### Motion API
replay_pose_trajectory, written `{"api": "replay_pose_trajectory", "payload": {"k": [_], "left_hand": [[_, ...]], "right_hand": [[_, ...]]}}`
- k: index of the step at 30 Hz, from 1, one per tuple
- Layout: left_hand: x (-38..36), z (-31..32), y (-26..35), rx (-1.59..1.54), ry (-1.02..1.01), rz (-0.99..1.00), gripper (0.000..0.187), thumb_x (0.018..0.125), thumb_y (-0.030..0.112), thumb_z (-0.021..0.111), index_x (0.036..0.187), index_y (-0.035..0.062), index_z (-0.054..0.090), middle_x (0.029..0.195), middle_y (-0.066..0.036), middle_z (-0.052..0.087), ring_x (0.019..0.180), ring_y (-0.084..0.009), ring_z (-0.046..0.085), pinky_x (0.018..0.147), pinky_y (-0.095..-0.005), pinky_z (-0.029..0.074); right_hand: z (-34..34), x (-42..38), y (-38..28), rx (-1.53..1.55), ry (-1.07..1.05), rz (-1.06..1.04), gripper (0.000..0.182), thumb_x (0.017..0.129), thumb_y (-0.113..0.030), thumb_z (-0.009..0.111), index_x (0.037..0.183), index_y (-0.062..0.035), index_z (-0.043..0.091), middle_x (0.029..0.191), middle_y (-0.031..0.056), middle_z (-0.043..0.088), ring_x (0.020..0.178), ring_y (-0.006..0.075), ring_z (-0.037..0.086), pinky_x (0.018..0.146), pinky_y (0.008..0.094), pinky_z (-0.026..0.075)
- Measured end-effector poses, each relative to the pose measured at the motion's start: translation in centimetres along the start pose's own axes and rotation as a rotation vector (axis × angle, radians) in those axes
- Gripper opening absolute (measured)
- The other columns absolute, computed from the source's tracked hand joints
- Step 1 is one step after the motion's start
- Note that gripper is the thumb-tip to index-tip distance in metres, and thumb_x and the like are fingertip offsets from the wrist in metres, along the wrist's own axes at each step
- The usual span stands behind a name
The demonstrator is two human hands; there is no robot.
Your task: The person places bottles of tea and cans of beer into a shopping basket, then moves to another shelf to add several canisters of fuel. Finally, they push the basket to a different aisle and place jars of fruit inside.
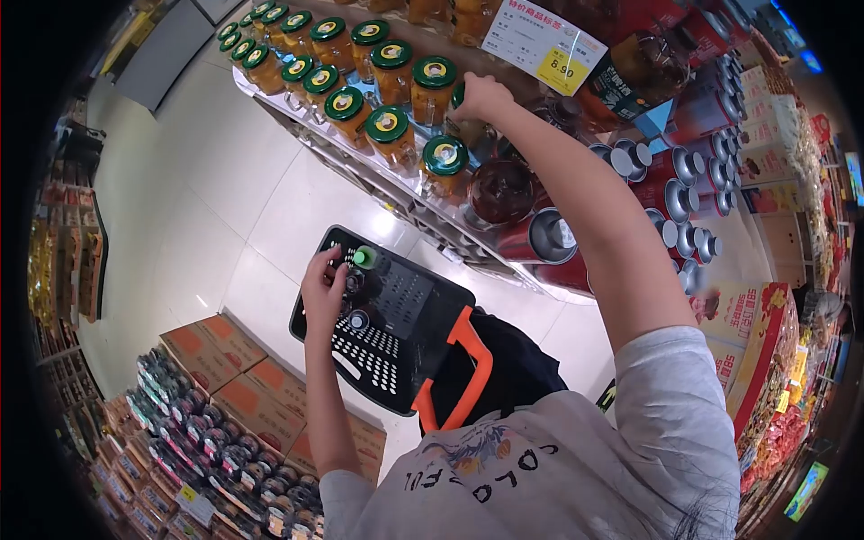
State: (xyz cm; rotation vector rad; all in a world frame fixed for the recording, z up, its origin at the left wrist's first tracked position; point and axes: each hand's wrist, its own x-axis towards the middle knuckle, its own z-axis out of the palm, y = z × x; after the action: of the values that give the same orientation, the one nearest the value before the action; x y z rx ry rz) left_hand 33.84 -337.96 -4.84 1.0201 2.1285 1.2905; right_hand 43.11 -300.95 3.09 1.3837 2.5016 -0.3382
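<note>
At the shelf, my right hand [481,97] has its fingers closed round the side of a green-lidded jar [458,95], which they mostly hide. Rows of jars with amber contents and green lids [387,124] stand around it. Lower down, my left hand [322,281] is over the far end of a black basket [396,292] with an orange handle [472,342]. Its thumb and fingers are curled, and whether they hold anything is not clear. Beside them in the basket are a green-capped bottle [364,257] and a bottle with a pale cap [358,320].
A price sign [533,43] reading 8.90 stands above the jars. Large dark bottles [501,191] and red cans [670,198] fill the shelf to the right. Cardboard boxes [261,387] and packed goods are stacked at the lower left. Pale floor tiles [216,198] lie between.
</note>
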Motion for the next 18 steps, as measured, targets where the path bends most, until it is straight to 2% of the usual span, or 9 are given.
{"api": "replay_pose_trajectory", "payload": {"k": [4, 6, 8, 10, 13, 16, 17, 18], "left_hand": [[-7.7, -0.2, -4.4, -0.084, 0.071, -0.187, 0.028, 0.079, 0.002, 0.057, 0.107, 0.0029, 0.057, 0.093, -0.004, 0.060, 0.070, -0.0083, 0.053, 0.060, -0.0206, 0.043], [-11.9, 0.0, -5.5, -0.160, 0.117, -0.307, 0.028, 0.080, 0.003, 0.056, 0.108, 0.0053, 0.057, 0.092, -0.005, 0.060, 0.073, -0.0100, 0.055, 0.062, -0.0216, 0.043], [-15.7, -0.4, -5.4, -0.059, 0.108, -0.423, 0.027, 0.081, 0.006, 0.056, 0.108, 0.0049, 0.057, 0.089, -0.005, 0.061, 0.072, -0.0110, 0.055, 0.062, -0.0221, 0.043], [-19.7, 0.1, -6.2, -0.001, 0.149, -0.471, 0.025, 0.082, 0.008, 0.056, 0.106, 0.0042, 0.058, 0.088, -0.006, 0.061, 0.076, -0.0121, 0.056, 0.064, -0.0233, 0.043], [-25.7, 1.5, -7.1, 0.032, 0.145, -0.628, 0.027, 0.080, 0.011, 0.057, 0.106, 0.0030, 0.058, 0.088, -0.008, 0.061, 0.077, -0.0154, 0.056, 0.067, -0.0269, 0.044], [-31.1, 4.0, -8.7, 0.106, 0.072, -0.740, 0.032, 0.079, 0.017, 0.060, 0.106, 0.0019, 0.057, 0.088, -0.010, 0.060, 0.077, -0.0200, 0.057, 0.069, -0.0309, 0.046], [-32.1, 4.6, -8.3, 0.070, 0.046, -0.816, 0.032, 0.079, 0.017, 0.060, 0.106, 0.0016, 0.057, 0.088, -0.010, 0.060, 0.077, -0.0204, 0.057, 0.069, -0.0309, 0.046], [-32.7, 5.4, -7.7, 0.033, 0.017, -0.889, 0.032, 0.079, 0.018, 0.060, 0.106, 0.0014, 0.057, 0.088, -0.011, 0.060, 0.077, -0.0208, 0.057, 0.069, -0.0309, 0.046]], "right_hand": [[0.4, 0.2, 0.1, -0.055, 0.084, 0.012, 0.073, 0.056, -0.038, 0.074, 0.115, -0.0058, 0.046, 0.112, 0.0203, 0.052, 0.105, 0.0303, 0.053, 0.084, 0.0354, 0.047], [1.1, 1.1, 0.8, -0.067, 0.155, 0.012, 0.072, 0.055, -0.041, 0.073, 0.112, -0.0043, 0.048, 0.109, 0.0209, 0.055, 0.102, 0.0307, 0.055, 0.084, 0.0359, 0.047], [0.7, 1.4, 1.4, 0.004, 0.093, -0.022, 0.074, 0.055, -0.044, 0.072, 0.110, -0.0012, 0.048, 0.108, 0.0215, 0.056, 0.102, 0.0301, 0.055, 0.084, 0.0365, 0.046], [0.9, 1.6, 1.5, -0.047, 0.138, -0.095, 0.076, 0.055, -0.046, 0.071, 0.109, 0.0015, 0.048, 0.108, 0.0215, 0.056, 0.102, 0.0300, 0.055, 0.084, 0.0364, 0.046], [0.9, 2.0, 1.4, -0.093, 0.153, -0.155, 0.082, 0.055, -0.048, 0.071, 0.113, 0.0026, 0.046, 0.108, 0.0216, 0.056, 0.103, 0.0311, 0.055, 0.085, 0.0358, 0.045], [0.9, 2.2, 1.6, -0.082, 0.103, -0.089, 0.087, 0.055, -0.050, 0.072, 0.117, 0.0028, 0.042, 0.110, 0.0221, 0.055, 0.104, 0.0314, 0.054, 0.087, 0.0359, 0.044], [1.1, 3.2, 2.1, -0.089, 0.064, -0.061, 0.093, 0.053, -0.052, 0.073, 0.120, 0.0029, 0.039, 0.112, 0.0223, 0.053, 0.106, 0.0315, 0.053, 0.088, 0.0362, 0.044], [1.4, 3.3, 2.2, -0.120, 0.083, -0.077, 0.092, 0.055, -0.053, 0.072, 0.121, 0.0028, 0.039, 0.113, 0.0226, 0.053, 0.106, 0.0319, 0.052, 0.088, 0.0363, 0.044]]}}
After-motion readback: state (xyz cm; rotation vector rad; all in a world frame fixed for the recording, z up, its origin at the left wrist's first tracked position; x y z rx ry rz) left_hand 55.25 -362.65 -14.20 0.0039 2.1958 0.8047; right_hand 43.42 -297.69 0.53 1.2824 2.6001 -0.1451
